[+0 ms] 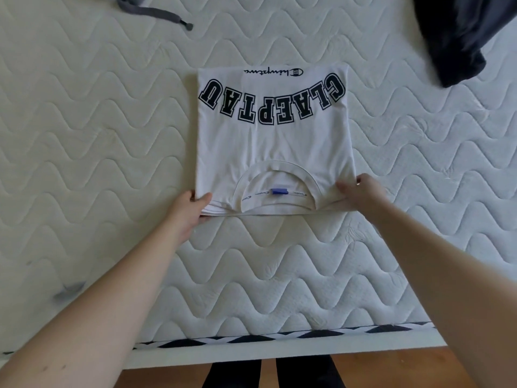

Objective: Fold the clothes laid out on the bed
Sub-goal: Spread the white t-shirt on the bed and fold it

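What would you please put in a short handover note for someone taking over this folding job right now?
Left hand: grips the near left corner of the white T-shirt.
Right hand: grips its near right corner.
T-shirt: folded to a rectangle, lying mid-mattress, collar toward the person, lettering on top.
Done: the T-shirt looks fully folded.
Left: probably set it aside, then fold the dark garment at the far right and the grey garment with a drawstring at the far left edge, mostly out of view.

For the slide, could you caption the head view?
Both hands grip the folded white T-shirt on the quilted mattress.
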A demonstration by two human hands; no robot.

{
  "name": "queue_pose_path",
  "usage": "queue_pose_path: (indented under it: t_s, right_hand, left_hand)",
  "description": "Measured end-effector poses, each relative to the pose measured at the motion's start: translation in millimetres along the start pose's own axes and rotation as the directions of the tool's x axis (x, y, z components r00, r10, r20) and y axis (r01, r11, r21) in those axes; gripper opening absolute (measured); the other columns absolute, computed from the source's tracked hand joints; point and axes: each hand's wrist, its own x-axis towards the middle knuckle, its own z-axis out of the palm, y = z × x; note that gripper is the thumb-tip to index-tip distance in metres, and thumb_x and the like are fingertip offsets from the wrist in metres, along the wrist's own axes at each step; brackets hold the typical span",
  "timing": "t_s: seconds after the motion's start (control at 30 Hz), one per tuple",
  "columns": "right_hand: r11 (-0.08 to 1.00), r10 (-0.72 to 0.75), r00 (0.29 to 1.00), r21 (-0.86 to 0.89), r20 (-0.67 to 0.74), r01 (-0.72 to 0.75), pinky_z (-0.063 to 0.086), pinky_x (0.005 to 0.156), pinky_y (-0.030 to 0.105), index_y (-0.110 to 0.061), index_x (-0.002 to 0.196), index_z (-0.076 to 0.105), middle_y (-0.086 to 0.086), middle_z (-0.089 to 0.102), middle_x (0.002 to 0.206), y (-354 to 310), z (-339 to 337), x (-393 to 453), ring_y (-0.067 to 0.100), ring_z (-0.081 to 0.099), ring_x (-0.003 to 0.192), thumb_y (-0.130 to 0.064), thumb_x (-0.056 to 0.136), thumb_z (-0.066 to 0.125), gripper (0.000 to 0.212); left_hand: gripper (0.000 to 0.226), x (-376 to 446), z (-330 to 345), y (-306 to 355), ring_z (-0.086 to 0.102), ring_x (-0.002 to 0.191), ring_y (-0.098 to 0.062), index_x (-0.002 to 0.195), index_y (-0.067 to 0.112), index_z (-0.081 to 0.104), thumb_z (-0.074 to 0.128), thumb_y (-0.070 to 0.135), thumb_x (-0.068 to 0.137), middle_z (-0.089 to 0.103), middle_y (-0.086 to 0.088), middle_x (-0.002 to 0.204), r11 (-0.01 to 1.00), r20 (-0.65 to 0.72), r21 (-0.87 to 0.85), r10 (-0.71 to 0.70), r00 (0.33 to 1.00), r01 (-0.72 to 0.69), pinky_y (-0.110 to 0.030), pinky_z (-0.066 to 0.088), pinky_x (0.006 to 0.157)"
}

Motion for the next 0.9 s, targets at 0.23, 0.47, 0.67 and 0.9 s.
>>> queue_pose_path:
  t_s: [0.23, 0.47, 0.67, 0.9]
  right_hand:
    - [0.987, 0.007, 0.996, 0.158, 0.086, -0.020, 0.057, 0.079, 0.049, -0.007, 0.092, 0.065, 0.012, 0.069, 0.087, 38, 18, -24, 0.032, 0.067, 0.085, -0.036, 0.088, 0.069, 0.029]
    - [0.852, 0.134, 0.937, 0.446, 0.324, -0.276, 0.060, 0.063, 0.035, -0.004, 0.099, 0.067, 0.017, 0.071, 0.094, 59, 74, -85, 0.028, 0.070, 0.080, -0.021, 0.088, 0.073, 0.021]
    - [0.932, 0.133, 0.983, 0.321, 0.125, -0.167, 0.054, 0.072, 0.042, -0.013, 0.082, 0.063, 0.006, 0.067, 0.070, 56, 89, -106, 0.027, 0.063, 0.070, -0.048, 0.084, 0.071, 0.035]
    - [0.931, 0.096, 0.985, 0.363, -0.145, -0.037, 0.050, 0.075, 0.035, -0.015, 0.118, 0.059, 0.005, 0.068, 0.111, 39, 26, -48, 0.021, 0.063, 0.092, -0.048, 0.095, 0.053, 0.040]
  left_hand:
    - [0.017, 8, -13, 0, 0.061, 0.096, -0.026, 0.110, 0.007, 0.061, 0.063, 0.012, 0.094, 0.065, -0.019, 0.113, 0.993, -0.146, 0.084, 0.097, 0.985, -0.085, -0.050, 0.053, 0.094]
    - [0.036, 18, -44, 4, 0.063, 0.101, -0.030, 0.120, -0.002, 0.060, 0.070, 0.011, 0.088, 0.065, -0.021, 0.114, 0.987, -0.271, 0.029, 0.163, 0.949, -0.161, -0.046, 0.052, 0.096]
    - [0.011, -3, -28, -11, 0.061, 0.070, -0.023, 0.101, 0.006, 0.059, 0.059, 0.016, 0.096, 0.063, -0.019, 0.097, 0.991, -0.337, -0.123, 0.000, 0.941, -0.044, -0.035, 0.052, 0.060]
    - [0.025, -75, 61, -54, 0.058, 0.057, -0.016, 0.087, 0.010, 0.054, 0.051, 0.030, 0.101, 0.062, -0.008, 0.072, 0.950, -0.079, -0.221, -0.242, 0.967, 0.220, -0.024, 0.046, 0.047]
